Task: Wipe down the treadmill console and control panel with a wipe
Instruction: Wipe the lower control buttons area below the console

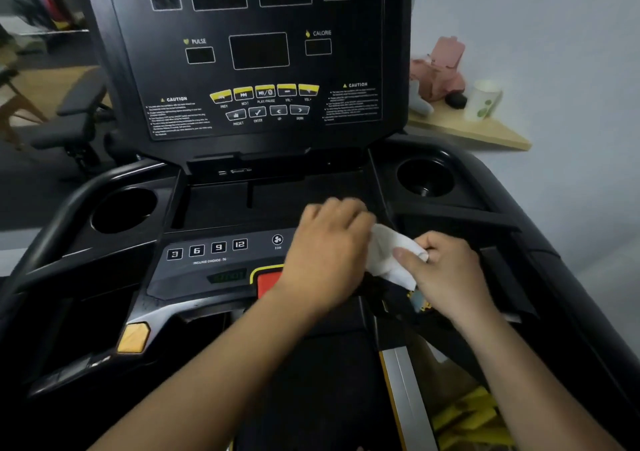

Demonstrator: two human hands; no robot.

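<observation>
A white wipe (391,255) is stretched between my two hands just above the lower control panel (207,260) of the black treadmill. My left hand (329,253) grips its left end with curled fingers. My right hand (446,270) pinches its right end between thumb and fingers. Both hands hover over the panel's right half, hiding most of the red stop button (268,282). The upright console (256,52) with its dark displays and yellow buttons stands behind, untouched by either hand.
Cup holders sit at the left (123,210) and right (424,177) of a tray recess. A black handrail (52,229) curves at left. A wooden shelf (467,128) by the wall carries a pink object and a paper cup (483,99).
</observation>
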